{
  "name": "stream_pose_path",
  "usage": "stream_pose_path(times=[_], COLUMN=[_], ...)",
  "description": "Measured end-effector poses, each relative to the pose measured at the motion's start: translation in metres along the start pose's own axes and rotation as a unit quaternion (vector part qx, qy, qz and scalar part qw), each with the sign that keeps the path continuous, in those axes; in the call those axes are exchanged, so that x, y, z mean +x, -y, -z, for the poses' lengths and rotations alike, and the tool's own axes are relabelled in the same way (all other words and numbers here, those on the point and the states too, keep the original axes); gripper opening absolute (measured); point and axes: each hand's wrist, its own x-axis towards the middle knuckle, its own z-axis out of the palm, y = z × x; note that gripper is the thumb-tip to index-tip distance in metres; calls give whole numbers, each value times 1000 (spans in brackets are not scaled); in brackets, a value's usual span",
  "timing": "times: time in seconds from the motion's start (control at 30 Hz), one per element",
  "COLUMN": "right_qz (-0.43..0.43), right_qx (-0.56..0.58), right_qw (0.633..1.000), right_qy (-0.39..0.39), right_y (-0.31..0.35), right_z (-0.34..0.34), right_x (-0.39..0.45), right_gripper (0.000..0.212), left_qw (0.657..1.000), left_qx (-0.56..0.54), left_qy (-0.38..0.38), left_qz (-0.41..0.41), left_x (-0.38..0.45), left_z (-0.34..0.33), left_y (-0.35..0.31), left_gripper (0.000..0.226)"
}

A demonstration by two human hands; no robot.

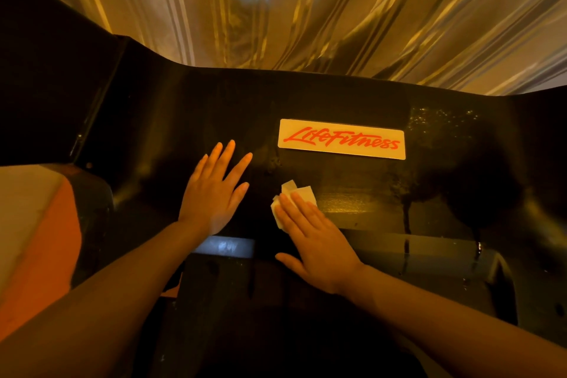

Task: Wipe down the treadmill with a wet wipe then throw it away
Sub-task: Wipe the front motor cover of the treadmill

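The black treadmill cover (352, 95) fills the middle of the head view, with a pale nameplate (341, 139) in red script on it. My right hand (316, 239) lies flat on the cover below the nameplate, pressing a white wet wipe (302, 192) under its fingers; the wipe's crumpled edges stick out past the fingertips. My left hand (214, 190) rests flat on the cover to the left, fingers spread, holding nothing. Wet streaks and droplets (441, 120) glisten on the cover's right side.
A gold curtain (306, 9) hangs behind the treadmill. At the left edge stands an orange and white block (36, 224). Dark frame parts and a small grey plate (224, 247) lie below my hands.
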Motion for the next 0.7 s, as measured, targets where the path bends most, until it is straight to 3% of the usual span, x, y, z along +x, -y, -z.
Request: stream_pose_path(times=[0.5, 0.7], right_qz=[-94, -104], right_qx=[10, 4], right_qw=[995, 994], right_qy=[-21, -45], right_y=[-70, -69], right_z=[11, 6], right_x=[-94, -96], right_gripper=[79, 79], left_qw=[1000, 1000], left_qx=[1, 0], left_qy=[4, 7], left_qz=[4, 6], left_x=[1, 1], left_z=[3, 3], left_y=[-2, -2], left_gripper=[60, 60])
